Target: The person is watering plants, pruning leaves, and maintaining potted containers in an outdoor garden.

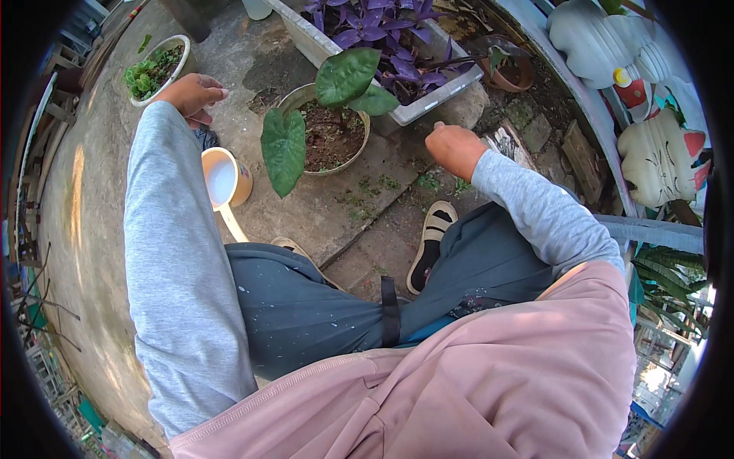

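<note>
Two bare hands among potted plants, viewed from above. We see the left hand [191, 98] partly open, its fingers bent and pointing to the right, with nothing visible in its grasp. Just beyond it we find a small pale pot [186, 61] of low green plants, partly overlapped by the hand; we cannot tell whether the two touch. Close below the same hand lies a dark crumpled object [206, 139], and nearer the person stands a cream-coloured dipper [241, 183] with whitish contents, its handle directed toward the person. Between the hands we note a round pot [361, 150] of brown soil, bearing a plant with large heart-shaped leaves [283, 151], apart from both hands. The right hand [453, 153] has its fingers curled in; its palm is hidden, so we cannot tell how tightly it is closed or whether it has hold of anything. Beyond it we observe the near corner of a pale rectangular planter [440, 101] filled with purple-leaved plants [372, 30]. Farther to the right of this hand are a terracotta pot [501, 79] and, well apart, two plastic jugs [589, 42]
</note>
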